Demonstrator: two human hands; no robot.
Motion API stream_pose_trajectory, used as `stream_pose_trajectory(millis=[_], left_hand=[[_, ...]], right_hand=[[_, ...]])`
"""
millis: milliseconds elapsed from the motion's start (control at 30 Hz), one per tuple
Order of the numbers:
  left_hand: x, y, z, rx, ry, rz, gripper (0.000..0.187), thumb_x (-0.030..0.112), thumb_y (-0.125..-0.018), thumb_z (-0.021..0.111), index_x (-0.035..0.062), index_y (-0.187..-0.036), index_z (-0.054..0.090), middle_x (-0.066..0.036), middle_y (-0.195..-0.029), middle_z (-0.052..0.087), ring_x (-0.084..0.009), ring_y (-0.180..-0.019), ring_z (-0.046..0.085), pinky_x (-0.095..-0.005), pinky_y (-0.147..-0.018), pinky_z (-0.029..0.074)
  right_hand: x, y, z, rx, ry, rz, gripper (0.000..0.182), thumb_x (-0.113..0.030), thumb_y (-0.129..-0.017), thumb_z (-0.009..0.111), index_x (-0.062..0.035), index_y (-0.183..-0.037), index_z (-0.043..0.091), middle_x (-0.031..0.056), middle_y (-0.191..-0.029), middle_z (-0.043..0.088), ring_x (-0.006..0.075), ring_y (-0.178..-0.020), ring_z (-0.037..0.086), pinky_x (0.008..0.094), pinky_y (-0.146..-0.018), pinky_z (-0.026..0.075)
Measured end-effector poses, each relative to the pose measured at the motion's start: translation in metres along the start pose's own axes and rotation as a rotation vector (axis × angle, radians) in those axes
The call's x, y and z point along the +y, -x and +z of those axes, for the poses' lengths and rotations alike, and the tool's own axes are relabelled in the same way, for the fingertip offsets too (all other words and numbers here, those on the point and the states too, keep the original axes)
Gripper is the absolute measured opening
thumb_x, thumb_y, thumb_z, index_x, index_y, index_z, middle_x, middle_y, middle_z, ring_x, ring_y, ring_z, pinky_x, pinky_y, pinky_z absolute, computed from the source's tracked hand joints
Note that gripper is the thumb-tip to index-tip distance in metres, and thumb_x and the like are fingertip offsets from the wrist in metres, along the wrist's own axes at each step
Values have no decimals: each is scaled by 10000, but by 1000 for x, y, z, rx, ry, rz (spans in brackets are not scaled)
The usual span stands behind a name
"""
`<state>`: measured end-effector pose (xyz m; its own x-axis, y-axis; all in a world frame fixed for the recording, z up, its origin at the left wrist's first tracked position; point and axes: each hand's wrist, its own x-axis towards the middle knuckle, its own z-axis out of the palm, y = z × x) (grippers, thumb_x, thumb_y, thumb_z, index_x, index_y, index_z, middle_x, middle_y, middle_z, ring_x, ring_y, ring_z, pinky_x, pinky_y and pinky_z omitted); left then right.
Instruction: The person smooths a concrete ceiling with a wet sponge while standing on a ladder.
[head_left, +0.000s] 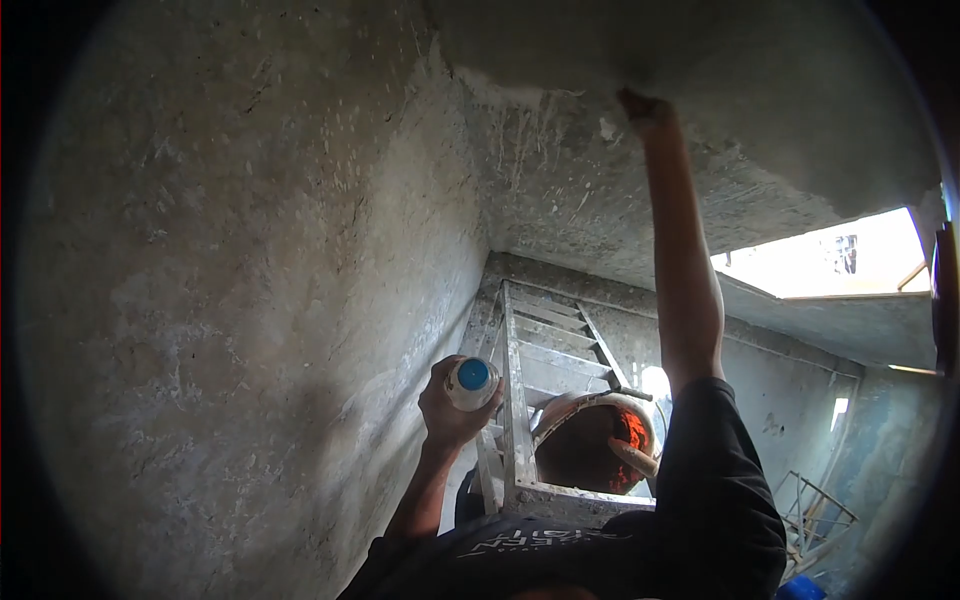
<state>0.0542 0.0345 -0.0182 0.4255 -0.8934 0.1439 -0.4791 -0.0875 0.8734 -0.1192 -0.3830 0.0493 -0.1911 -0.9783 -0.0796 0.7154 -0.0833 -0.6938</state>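
My left hand (447,412) is wrapped around a clear plastic bottle (470,398). The bottle's blue cap (473,374) faces up toward me. Far up and to the right, my right arm is stretched out to the rough grey plaster surface (560,150) overhead. My right hand (645,106) is dark and blurred against that surface. Its fingers are not clear, and I cannot make out whether they hold anything.
Below my hands stands a plaster-spattered stepladder (517,420). A bucket (573,405), orange inside, sits at it with a handle-like piece (635,458) sticking out. A rough wall (250,300) rises at left. Light enters through an opening (830,260). A metal frame (820,520) stands lower right.
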Motion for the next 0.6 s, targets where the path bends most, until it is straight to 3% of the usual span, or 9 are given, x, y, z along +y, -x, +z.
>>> stream_pose_trajectory(millis=[133,233,333,467,600], left_hand=[[-5,2,3,-14,30,38,540,232,-640,864,33,-1036,555,-108,-859,672,-201,-754,688,-311,-693,558],[-5,-1,4,-16,63,78,540,232,-645,861,34,-1042,553,-109,-856,670,-201,-752,687,-310,-691,557],[-3,1,3,-7,60,86,548,231,-649,859,33,-1055,550,-109,-856,669,-200,-749,685,-310,-690,557],[-5,-1,1,0,28,75,563,224,-649,860,28,-1071,543,-106,-858,668,-196,-750,684,-306,-690,556],[-4,-2,2,-9,55,70,556,223,-646,863,28,-1061,548,-103,-858,669,-193,-749,683,-302,-690,556]], right_hand=[[11,16,35,-32,-30,-24,390,-41,-961,353,177,-1284,358,318,-1266,482,395,-1235,453,458,-1083,394],[16,-35,59,-42,-41,-26,389,-42,-961,355,175,-1284,361,315,-1267,483,393,-1235,454,457,-1083,393],[6,-63,37,-38,-33,4,389,-43,-961,356,173,-1284,363,312,-1268,483,391,-1235,454,456,-1083,393],[2,-29,13,-47,-36,36,388,-44,-961,359,170,-1284,367,308,-1270,484,389,-1236,455,454,-1084,393],[25,28,45,-73,-56,27,386,-46,-961,361,167,-1284,370,305,-1271,485,386,-1236,455,453,-1084,393]])
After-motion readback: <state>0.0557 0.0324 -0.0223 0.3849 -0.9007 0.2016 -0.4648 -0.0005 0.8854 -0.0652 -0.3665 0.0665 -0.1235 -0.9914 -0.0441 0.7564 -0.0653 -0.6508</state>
